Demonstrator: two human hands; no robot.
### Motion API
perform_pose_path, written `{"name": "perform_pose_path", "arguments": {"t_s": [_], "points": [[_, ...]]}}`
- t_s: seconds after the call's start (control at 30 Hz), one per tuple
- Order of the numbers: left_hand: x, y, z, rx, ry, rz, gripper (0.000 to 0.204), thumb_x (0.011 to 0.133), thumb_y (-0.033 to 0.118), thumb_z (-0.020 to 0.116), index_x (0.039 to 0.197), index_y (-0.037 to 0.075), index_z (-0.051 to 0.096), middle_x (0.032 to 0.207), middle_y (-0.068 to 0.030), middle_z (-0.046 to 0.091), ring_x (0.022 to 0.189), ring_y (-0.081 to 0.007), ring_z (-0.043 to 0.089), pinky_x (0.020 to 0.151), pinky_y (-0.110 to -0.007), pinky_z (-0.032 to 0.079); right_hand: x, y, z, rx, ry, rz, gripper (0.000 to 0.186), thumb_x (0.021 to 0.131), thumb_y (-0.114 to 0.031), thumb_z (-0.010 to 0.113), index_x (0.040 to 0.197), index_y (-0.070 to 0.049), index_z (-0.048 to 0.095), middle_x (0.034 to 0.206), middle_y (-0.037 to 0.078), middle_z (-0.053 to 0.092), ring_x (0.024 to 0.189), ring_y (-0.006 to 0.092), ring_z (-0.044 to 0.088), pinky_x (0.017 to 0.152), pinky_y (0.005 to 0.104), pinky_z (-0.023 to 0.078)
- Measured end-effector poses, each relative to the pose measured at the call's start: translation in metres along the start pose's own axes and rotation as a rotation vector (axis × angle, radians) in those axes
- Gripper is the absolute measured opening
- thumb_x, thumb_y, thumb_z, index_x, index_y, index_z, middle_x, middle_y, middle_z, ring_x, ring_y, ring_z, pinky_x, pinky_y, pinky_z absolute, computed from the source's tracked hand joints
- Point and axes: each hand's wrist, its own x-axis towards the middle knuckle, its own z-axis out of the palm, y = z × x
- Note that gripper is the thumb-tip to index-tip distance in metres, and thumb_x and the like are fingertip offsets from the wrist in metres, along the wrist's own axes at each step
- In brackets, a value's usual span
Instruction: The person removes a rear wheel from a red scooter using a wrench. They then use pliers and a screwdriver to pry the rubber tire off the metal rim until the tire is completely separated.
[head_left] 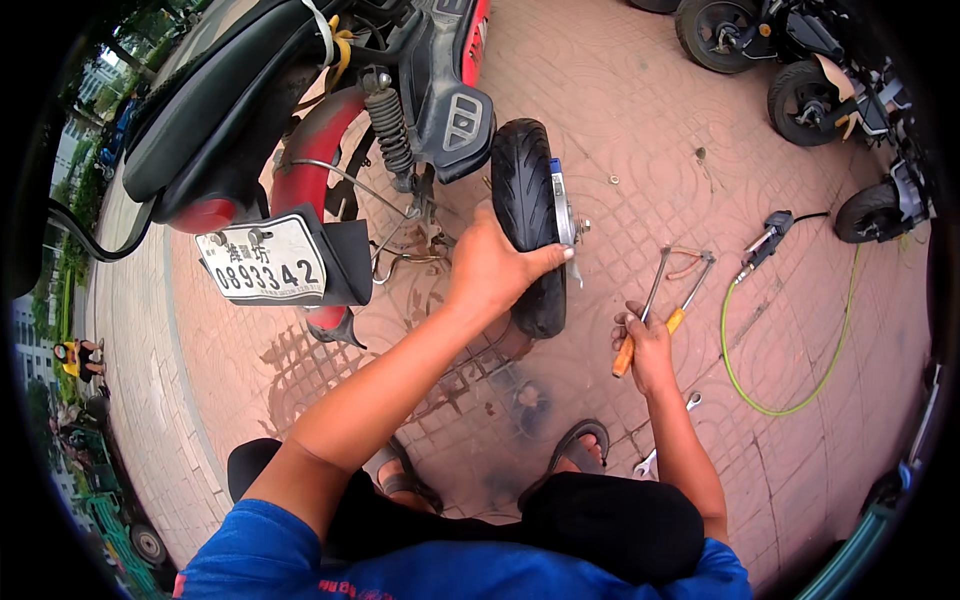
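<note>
My left hand [492, 266] is closed on a black-tyred scooter wheel [527, 190] standing upright on the paving. Its thumb lies across the tread toward the metal hub side, and the fingers are hidden behind the tyre. A threaded axle end [584, 227] with a nut sticks out on the right. My right hand [650, 345] is closed around a thin metal tool with an orange handle [624, 356]. Against that hand is a second tool's yellow-orange handle [676, 319]; whether it is gripped too, I cannot tell. A reddish curved piece [686, 264] lies by their tips.
The raised rear of a red and black scooter [340, 130] stands at upper left. An air gun [766, 243] with a green hose [755, 400] lies at right. Wrenches [647, 464] rest near my right forearm. A small nut [614, 180] lies beyond the wheel. Parked scooters [805, 100] stand at upper right.
</note>
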Motion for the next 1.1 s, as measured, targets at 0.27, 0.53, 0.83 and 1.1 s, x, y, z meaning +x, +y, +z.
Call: {"name": "perform_pose_path", "arguments": {"t_s": [0.27, 0.53, 0.83, 1.1], "points": [[0.056, -0.017, -0.012, -0.222, -0.311, 0.155, 0.071, 0.099, 0.037, 0.074, 0.144, -0.016, 0.057, 0.115, -0.0324, 0.075, 0.115, -0.0438, 0.074, 0.101, -0.046, 0.056, -0.078, -0.110, 0.043, 0.197, -0.220, -0.124, 0.051, 0.112, -0.026, 0.065, 0.151, 0.005, 0.053, 0.106, 0.010, 0.066, 0.078, 0.0136, 0.061, 0.067, 0.0258, 0.050], [0.065, -0.055, -0.006, -0.088, -0.092, 0.562, 0.066, 0.086, 0.003, 0.072, 0.148, -0.008, 0.053, 0.109, -0.0202, 0.075, 0.116, -0.0421, 0.070, 0.101, -0.048, 0.054, -0.126, -0.128, 0.120, -0.247, -0.631, 0.341, 0.033, 0.109, -0.021, 0.073, 0.130, -0.001, 0.059, 0.104, 0.008, 0.073, 0.093, 0.0164, 0.071, 0.084, 0.0355, 0.059], [0.095, -0.064, 0.001, -0.199, -0.206, 0.545, 0.065, 0.080, 0.002, 0.080, 0.137, 0.000, 0.049, 0.112, -0.0200, 0.076, 0.115, -0.0444, 0.070, 0.097, -0.049, 0.055, -0.090, -0.002, 0.215, -0.331, -0.238, 0.230, 0.020, 0.105, -0.015, 0.075, 0.113, -0.004, 0.061, 0.097, 0.004, 0.068, 0.085, 0.0111, 0.061, 0.076, 0.0292, 0.050], [0.081, -0.052, -0.002, -0.152, -0.142, 0.533, 0.061, 0.079, 0.005, 0.087, 0.127, 0.003, 0.050, 0.109, -0.0165, 0.073, 0.113, -0.0421, 0.070, 0.093, -0.051, 0.054, -0.041, 0.048, 0.267, 0.001, -0.027, -0.045, 0.034, 0.100, -0.006, 0.077, 0.129, 0.001, 0.060, 0.111, 0.007, 0.072, 0.096, 0.0141, 0.067, 0.085, 0.0316, 0.056]]}}
